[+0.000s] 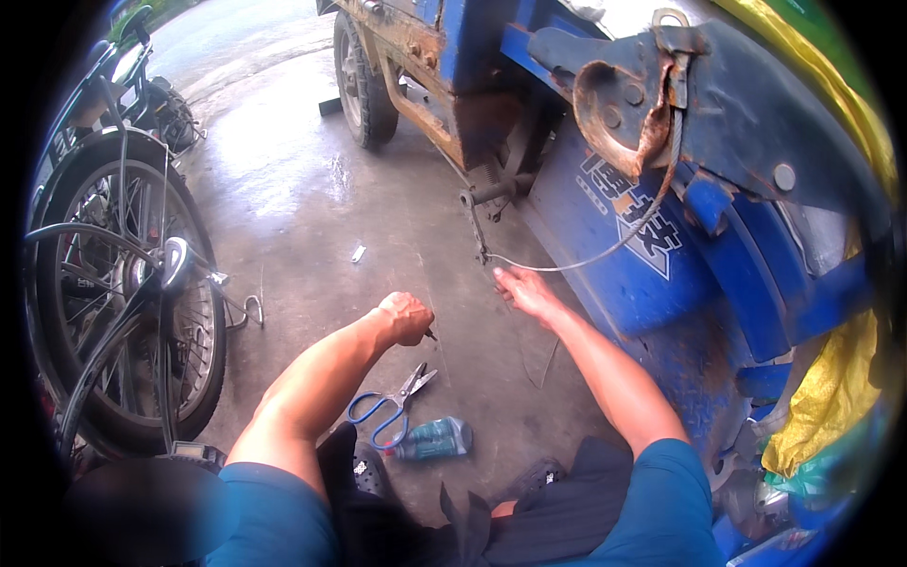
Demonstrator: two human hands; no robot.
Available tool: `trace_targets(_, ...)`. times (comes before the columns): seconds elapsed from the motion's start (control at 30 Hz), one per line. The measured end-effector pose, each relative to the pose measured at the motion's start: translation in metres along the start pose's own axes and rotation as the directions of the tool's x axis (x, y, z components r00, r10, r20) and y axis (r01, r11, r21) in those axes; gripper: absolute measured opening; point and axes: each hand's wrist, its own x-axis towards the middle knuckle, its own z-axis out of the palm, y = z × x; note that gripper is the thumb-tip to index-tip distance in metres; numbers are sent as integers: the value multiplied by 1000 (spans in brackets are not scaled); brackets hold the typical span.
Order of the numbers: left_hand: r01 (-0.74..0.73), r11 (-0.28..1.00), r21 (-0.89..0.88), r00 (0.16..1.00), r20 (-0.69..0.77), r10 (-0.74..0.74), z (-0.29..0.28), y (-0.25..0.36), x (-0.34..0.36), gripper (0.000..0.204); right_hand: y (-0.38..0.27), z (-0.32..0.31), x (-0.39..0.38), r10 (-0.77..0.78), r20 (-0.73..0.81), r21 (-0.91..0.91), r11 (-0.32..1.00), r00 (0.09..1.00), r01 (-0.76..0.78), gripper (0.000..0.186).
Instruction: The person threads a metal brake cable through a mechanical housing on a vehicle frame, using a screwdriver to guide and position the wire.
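My left hand (406, 318) is closed above the floor, and a small dark tip (431, 334) pokes out of the fist; the rest of it is hidden. Farther right, my right hand (525, 291) has its fingertips pinched just below the end of a steel cable (590, 260); what they hold, if anything, I cannot make out. This cable loops down from a rusty bracket (614, 118) and meets a dark metal lever (475, 222) on the blue vehicle. Blue-handled scissors (402, 402) lie on the floor with blades apart, beside a bluish plastic bottle (435, 438).
A bicycle wheel (203, 369) and frame stand at the left. The blue vehicle's panel (605, 274) bounds the right, with a rear tyre (364, 90) at the back. A yellow woven sack (827, 397) hangs at far right. A small white piece (358, 253) lies on the concrete.
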Motion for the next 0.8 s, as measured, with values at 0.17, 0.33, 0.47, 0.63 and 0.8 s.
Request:
trace_targets(0.17,-1,1000,-14,1000,31,1,3,0,-5,18,-11,29,16,8,-7,376,927,1000,-5,42)
trace_targets(0.33,9,999,-42,1000,25,-8,3,-5,-11,18,7,36,28,-103,-46,396,911,994,112,34)
trace_targets(0.47,21,995,-101,1000,3,-21,-4,-7,2,20,27,55,49,-137,-189,350,916,972,197,32)
trace_targets(0.63,37,994,-107,999,7,-37,-6,-9,2,22,18,90,41,-140,-481,354,872,865,338,29)
trace_targets(0.8,44,989,-140,999,-20,-47,-4,-8,-7,23,13,82,34,-86,-372,555,778,924,296,30)
